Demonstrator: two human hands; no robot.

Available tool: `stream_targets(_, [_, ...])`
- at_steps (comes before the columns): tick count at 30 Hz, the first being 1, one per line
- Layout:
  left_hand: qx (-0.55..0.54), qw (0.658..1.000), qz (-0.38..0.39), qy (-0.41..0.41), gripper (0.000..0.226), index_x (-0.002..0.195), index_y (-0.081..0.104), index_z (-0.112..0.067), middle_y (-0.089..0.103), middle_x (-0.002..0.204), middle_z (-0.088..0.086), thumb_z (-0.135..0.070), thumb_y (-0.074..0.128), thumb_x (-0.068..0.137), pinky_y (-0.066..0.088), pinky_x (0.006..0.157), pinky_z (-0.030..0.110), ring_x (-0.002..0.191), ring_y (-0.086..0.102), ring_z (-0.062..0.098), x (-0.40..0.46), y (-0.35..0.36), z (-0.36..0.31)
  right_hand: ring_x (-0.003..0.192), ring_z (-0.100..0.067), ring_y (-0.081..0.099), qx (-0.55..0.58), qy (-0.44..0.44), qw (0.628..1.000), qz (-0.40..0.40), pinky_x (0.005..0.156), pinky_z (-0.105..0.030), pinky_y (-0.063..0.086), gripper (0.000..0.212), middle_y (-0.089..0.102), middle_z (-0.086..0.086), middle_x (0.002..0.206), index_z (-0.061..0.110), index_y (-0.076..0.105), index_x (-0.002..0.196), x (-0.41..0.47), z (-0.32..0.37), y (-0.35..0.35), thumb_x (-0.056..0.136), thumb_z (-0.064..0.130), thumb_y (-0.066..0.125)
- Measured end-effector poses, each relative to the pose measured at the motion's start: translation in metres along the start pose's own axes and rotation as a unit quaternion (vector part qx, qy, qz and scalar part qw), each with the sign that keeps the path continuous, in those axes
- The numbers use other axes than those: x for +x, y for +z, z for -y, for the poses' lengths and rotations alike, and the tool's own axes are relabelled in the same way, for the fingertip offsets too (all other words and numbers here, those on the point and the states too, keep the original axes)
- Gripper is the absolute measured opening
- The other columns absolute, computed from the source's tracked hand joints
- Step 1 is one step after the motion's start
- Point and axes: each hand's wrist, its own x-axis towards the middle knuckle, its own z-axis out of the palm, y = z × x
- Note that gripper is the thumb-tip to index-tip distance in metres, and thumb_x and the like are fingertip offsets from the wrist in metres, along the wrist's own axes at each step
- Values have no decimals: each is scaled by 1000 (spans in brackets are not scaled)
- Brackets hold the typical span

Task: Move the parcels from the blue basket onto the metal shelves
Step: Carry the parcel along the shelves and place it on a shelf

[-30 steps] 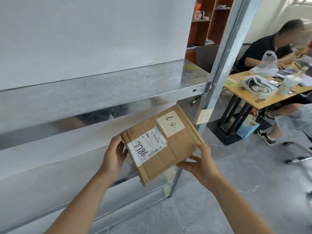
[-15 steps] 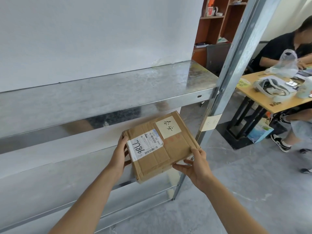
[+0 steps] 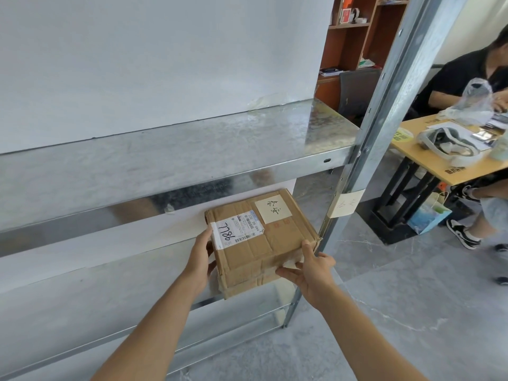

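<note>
While both hands hold it, the parcel (image 3: 261,237) sits at the right end of the lower shelf (image 3: 96,292), close beside the upright post (image 3: 384,119), with its far part under the upper shelf (image 3: 178,149) and its near edge out past the lower shelf's front lip. The left hand (image 3: 199,259) grips the parcel's left side by the white shipping label (image 3: 236,229), thumb up along the edge; the right hand (image 3: 310,268) pinches the near right corner, thumb on top and fingers spread along the front face. Each grip is closed on the cardboard. Whether the parcel's underside already bears on the shelf I cannot tell, since the box hides that contact.

By my reading, this parcel is in the last part of its placing: it is in the shelf bay but not yet let go, and probably wants a push further in so that it does not overhang. No other parcel shows on either shelf, so it looks to be an early one, though the left stretch of the shelves runs out of view. The blue basket is not in the picture, so how many parcels remain cannot be judged. A yellow note (image 3: 272,209) with handwriting sits on top of the box, and a like tag (image 3: 345,206) is taped to the post
</note>
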Motion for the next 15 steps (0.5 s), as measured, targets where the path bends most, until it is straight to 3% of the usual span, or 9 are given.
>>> stream_targets(2, [0,1000,3,4,46,86,85,-48,84,87,-13,-57,43,104,50,81,36,108,65,18,1,1,1,83,-43,76,3,6,1000,-4,61,-50,67,38,42,-20,130,22,27,127,1,0,3,107,32,57])
stream_targets(4, [-2,1000,5,7,46,88,84,-51,84,89,-17,-59,41,103,50,81,36,111,65,17,2,2,0,94,-41,70,6,9,1000,-2,68,-51,65,35,41,-20,132,18,29,127,3,0,5,108,31,55])
stream_targets(7, [-13,1000,3,12,47,89,86,-46,85,92,-14,-58,42,103,51,82,36,111,66,17,3,1,1,108,-43,66,10,14,1000,5,82,-53,63,33,38,-18,134,16,30,126,5,0,8,109,31,53])
stream_targets(10, [-31,999,0,9,45,97,83,-36,84,104,-4,-53,42,105,51,83,37,108,67,18,1,0,3,105,-43,68,0,17,1000,12,84,-52,62,32,40,-20,136,17,30,126,4,2,8,109,33,52])
stream_targets(12, [-44,999,-8,7,42,118,75,-29,76,128,5,-50,40,108,52,97,42,115,66,20,-3,-1,3,101,-44,70,-22,26,999,24,86,-56,62,35,42,-22,140,18,30,128,1,4,6,108,38,51])
stream_targets(15, [-62,997,-35,10,50,149,55,-21,57,155,9,-47,42,108,32,125,54,145,49,27,-15,-5,1,112,-50,65,-100,77,991,36,84,-67,60,62,44,-25,146,19,30,147,-8,10,-4,103,59,49])
